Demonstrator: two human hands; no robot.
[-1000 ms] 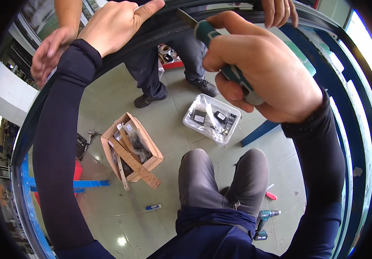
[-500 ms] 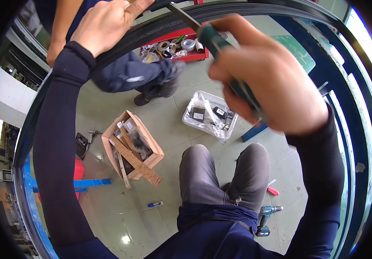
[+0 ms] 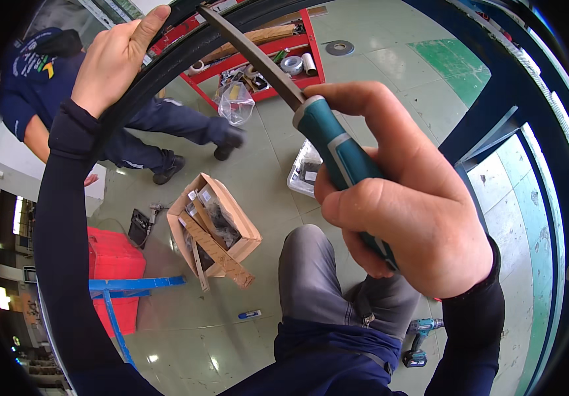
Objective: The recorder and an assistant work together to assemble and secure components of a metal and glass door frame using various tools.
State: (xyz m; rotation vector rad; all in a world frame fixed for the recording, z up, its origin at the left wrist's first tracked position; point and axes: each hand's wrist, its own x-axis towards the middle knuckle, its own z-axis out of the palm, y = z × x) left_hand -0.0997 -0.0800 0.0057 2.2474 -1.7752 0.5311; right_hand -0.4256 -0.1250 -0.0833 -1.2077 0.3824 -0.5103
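Observation:
My right hand (image 3: 410, 191) is wrapped round the teal and grey handle of a hand file (image 3: 334, 142). Its long, dark flat blade slants up to the left, with the tip over a curved black frame (image 3: 149, 89). Whether the tip touches the frame, I cannot tell. At the upper left, my left hand (image 3: 109, 66) grips the same frame, its thumb stretched along the top; its fingertips are partly hidden. Both arms are in dark sleeves.
Below stand a cardboard box (image 3: 248, 237) with strips and bags, and a white tray (image 3: 294, 185). A red cart (image 3: 268, 49) holds tape rolls. A cordless drill (image 3: 418, 340) and blue cutter (image 3: 249, 315) lie on the floor. Another person (image 3: 66, 86) is at the left.
My right hand has come down and nearer with the file, so more blade shows. My left hand has shifted left along the frame. The other person has moved left.

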